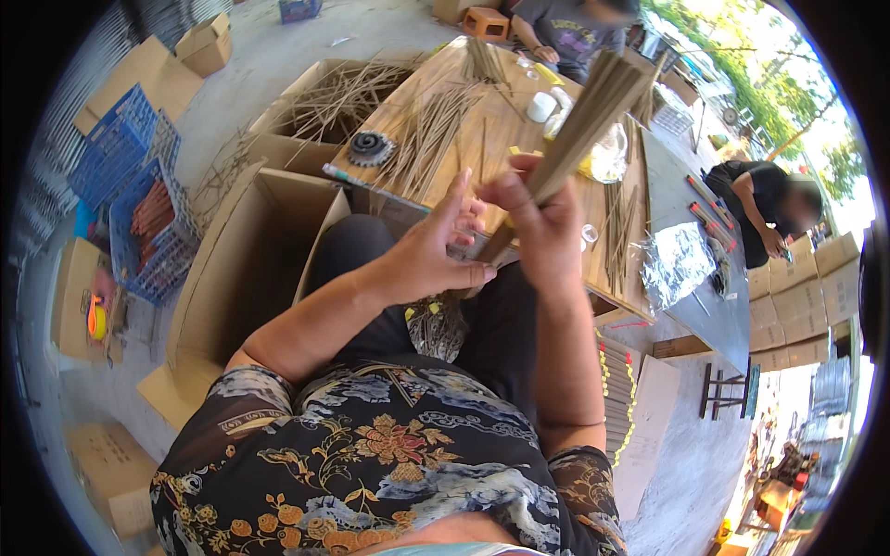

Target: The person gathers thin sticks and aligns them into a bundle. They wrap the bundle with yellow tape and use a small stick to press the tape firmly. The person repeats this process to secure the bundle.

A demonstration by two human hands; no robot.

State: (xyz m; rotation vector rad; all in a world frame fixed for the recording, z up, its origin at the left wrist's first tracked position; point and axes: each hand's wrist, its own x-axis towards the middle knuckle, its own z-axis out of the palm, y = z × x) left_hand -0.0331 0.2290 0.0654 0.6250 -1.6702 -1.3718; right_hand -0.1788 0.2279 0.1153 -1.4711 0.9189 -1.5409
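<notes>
Floor: grey concrete runs all round you, with cardboard boxes and blue crates standing on it to your left.
Table: a long wooden top stretches away ahead of you, loose sticks scattered over it beside a dark spiral coil, a white roll and a clear bag.
Grey table: it stands just to the right of the wooden one and carries crumpled foil and a few red sticks.
Open box: a large carton sits at your left knee; behind it a second carton holds a tangle of sticks.
People: one sits at the far end of the table; another in black bends over the grey table.
Stacked boxes: they are piled at the far right edge.
Bundle: you hold a long sheaf of thin tan sticks in front of your chest, tilted up and to the right over the table.
Right hand: it is closed in a fist round the lower part of the bundle.
Left hand: fingers spread and open, fingertips meeting the bundle's lower end just beside your right hand.
Lap: more sticks lie on your dark trousers under both hands.
</notes>
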